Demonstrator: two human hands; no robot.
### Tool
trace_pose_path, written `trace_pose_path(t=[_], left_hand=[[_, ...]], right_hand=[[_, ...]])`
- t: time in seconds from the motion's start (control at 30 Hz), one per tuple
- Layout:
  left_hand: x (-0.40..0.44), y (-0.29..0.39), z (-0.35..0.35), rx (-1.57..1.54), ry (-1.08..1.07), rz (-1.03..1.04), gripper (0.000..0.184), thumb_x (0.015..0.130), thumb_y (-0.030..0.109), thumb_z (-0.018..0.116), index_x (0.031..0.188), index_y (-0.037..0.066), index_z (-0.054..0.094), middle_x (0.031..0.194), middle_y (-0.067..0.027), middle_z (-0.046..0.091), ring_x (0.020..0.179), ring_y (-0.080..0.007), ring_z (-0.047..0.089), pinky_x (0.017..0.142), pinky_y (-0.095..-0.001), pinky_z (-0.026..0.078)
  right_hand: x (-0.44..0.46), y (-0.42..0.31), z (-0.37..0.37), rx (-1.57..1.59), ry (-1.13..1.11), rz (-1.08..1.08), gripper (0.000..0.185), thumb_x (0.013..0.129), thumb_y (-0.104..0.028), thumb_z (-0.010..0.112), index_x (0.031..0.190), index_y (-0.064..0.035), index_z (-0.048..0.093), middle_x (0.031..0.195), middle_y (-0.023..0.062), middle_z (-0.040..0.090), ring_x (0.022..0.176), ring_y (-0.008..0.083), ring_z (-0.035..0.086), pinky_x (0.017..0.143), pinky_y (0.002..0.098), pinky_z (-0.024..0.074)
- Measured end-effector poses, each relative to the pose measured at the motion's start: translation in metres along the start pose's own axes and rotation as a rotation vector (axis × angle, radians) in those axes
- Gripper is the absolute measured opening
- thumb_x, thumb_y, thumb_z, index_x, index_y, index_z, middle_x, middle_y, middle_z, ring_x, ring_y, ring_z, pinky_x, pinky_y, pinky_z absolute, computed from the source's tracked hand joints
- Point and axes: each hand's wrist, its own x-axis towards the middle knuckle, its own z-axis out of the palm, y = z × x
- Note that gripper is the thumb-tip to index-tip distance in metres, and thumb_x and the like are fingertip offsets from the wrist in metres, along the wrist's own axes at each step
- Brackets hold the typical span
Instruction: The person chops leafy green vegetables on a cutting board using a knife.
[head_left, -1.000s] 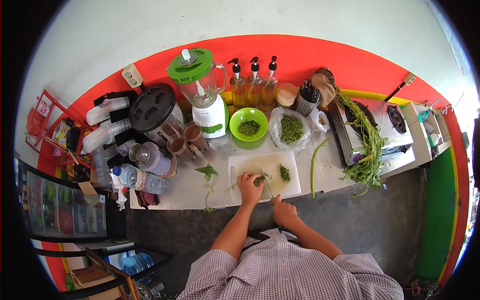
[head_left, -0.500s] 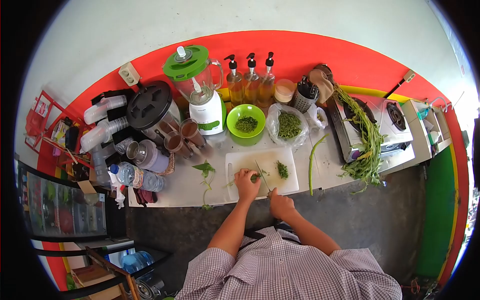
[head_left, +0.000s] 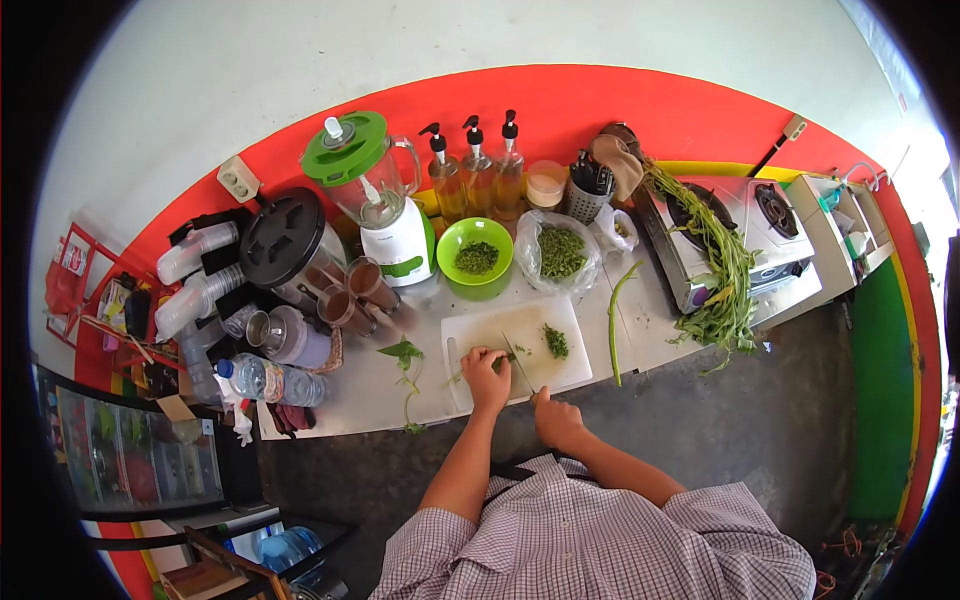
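Note:
A white cutting board [head_left: 575, 378] lies at the front edge of the metal counter. On its left half my left hand [head_left: 486, 377] is closed over a few green stems, which are mostly hidden under the fingers. My right hand [head_left: 557, 417] grips the handle of a knife [head_left: 519, 366], whose blade points away and to the left, just right of my left fingertips. Small cut green bits lie beside the blade. A little pile of chopped greens [head_left: 556, 342] rests on the right part of the board.
Behind the board stand a green bowl [head_left: 500, 235] and a plastic bag of chopped greens [head_left: 562, 252]. A long green stalk [head_left: 615, 320] lies to the right, a leafy sprig [head_left: 405, 370] left. Leafy stems [head_left: 730, 290] drape over the gas stove [head_left: 745, 200]. A blender [head_left: 398, 240] stands behind.
The whole view has shifted slightly, so the counter things sit a little further left and lower. Both hands keep their places at the board, the knife still beside the left fingers.

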Motion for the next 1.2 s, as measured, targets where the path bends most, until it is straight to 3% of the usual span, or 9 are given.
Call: trace_pose_path(t=[0.3, 0.37, 0.5, 0.57, 0.73, 0.9, 1.07, 1.2], left_hand=[[-0.004, 0.000, -0.003, 0.033, -0.002, 0.020, 0.015, 0.075, 0.007, 0.077, 0.090, 0.012, 0.075, 0.102, -0.0066, 0.059, 0.105, -0.0321, 0.052, 0.094, -0.0449, 0.044], [-0.005, 0.001, -0.004, 0.035, -0.012, 0.018, 0.017, 0.075, 0.007, 0.077, 0.091, 0.011, 0.075, 0.103, -0.0069, 0.059, 0.106, -0.0322, 0.051, 0.095, -0.0450, 0.043], [-0.006, -0.001, -0.002, 0.060, -0.022, 0.000, 0.017, 0.076, 0.007, 0.077, 0.092, 0.011, 0.075, 0.104, -0.0071, 0.059, 0.108, -0.0323, 0.051, 0.096, -0.0454, 0.043], [-0.006, -0.001, -0.003, 0.045, -0.030, 0.010, 0.017, 0.076, 0.007, 0.077, 0.093, 0.012, 0.075, 0.105, -0.0073, 0.059, 0.108, -0.0322, 0.051, 0.096, -0.0461, 0.043], [-0.005, 0.003, -0.007, 0.058, -0.032, 0.012, 0.019, 0.076, 0.007, 0.077, 0.094, 0.012, 0.074, 0.105, -0.0072, 0.059, 0.108, -0.0325, 0.051, 0.095, -0.0458, 0.044], [-0.007, -0.001, -0.004, 0.058, -0.038, 0.018, 0.019, 0.075, 0.008, 0.077, 0.093, 0.012, 0.074, 0.105, -0.0072, 0.059, 0.107, -0.0327, 0.052, 0.095, -0.0459, 0.044], [-0.004, 0.001, -0.004, 0.076, -0.029, 0.018, 0.019, 0.074, 0.008, 0.077, 0.093, 0.012, 0.073, 0.104, -0.0072, 0.060, 0.107, -0.0327, 0.052, 0.095, -0.0459, 0.044], [-0.005, 0.003, -0.002, 0.082, -0.023, 0.006, 0.019, 0.074, 0.007, 0.077, 0.092, 0.012, 0.072, 0.104, -0.0076, 0.060, 0.107, -0.0329, 0.052, 0.095, -0.0460, 0.043]], right_hand=[[0.000, 0.000, -0.007, 0.046, -0.071, -0.022, 0.062, 0.089, -0.017, 0.060, 0.139, 0.0085, 0.033, 0.104, 0.0263, 0.072, 0.097, 0.0413, 0.073, 0.084, 0.0507, 0.0575], [-0.004, -0.003, 0.005, -0.029, -0.048, -0.005, 0.059, 0.093, -0.016, 0.058, 0.140, 0.0085, 0.033, 0.102, 0.0230, 0.074, 0.095, 0.0375, 0.074, 0.081, 0.0468, 0.0592], [0.007, -0.001, -0.009, -0.020, -0.042, -0.023, 0.059, 0.093, -0.017, 0.059, 0.139, 0.0085, 0.033, 0.104, 0.0241, 0.073, 0.097, 0.0368, 0.074, 0.082, 0.0467, 0.0591], [0.006, -0.004, -0.019, 0.035, -0.092, -0.038, 0.059, 0.090, -0.016, 0.059, 0.137, 0.0094, 0.034, 0.103, 0.0275, 0.072, 0.096, 0.0432, 0.072, 0.084, 0.0512, 0.0576], [0.001, -0.001, 0.008, 0.005, 0.029, -0.038, 0.056, 0.091, -0.017, 0.058, 0.136, 0.0089, 0.035, 0.102, 0.0274, 0.072, 0.095, 0.0427, 0.073, 0.084, 0.0507, 0.0579], [0.009, -0.004, -0.021, 0.018, -0.094, -0.047, 0.065, 0.091, -0.017, 0.058, 0.143, 0.0105, 0.029, 0.102, 0.0268, 0.073, 0.095, 0.0415, 0.073, 0.083, 0.0500, 0.0582], [0.007, 0.000, 0.009, 0.005, -0.051, -0.008, 0.069, 0.090, -0.016, 0.060, 0.146, 0.0098, 0.028, 0.101, 0.0252, 0.073, 0.096, 0.0396, 0.074, 0.084, 0.0484, 0.0582], [0.014, 0.000, -0.008, -0.025, -0.029, -0.048, 0.071, 0.089, -0.016, 0.061, 0.146, 0.0099, 0.027, 0.105, 0.0257, 0.073, 0.098, 0.0394, 0.073, 0.084, 0.0479, 0.0580]])
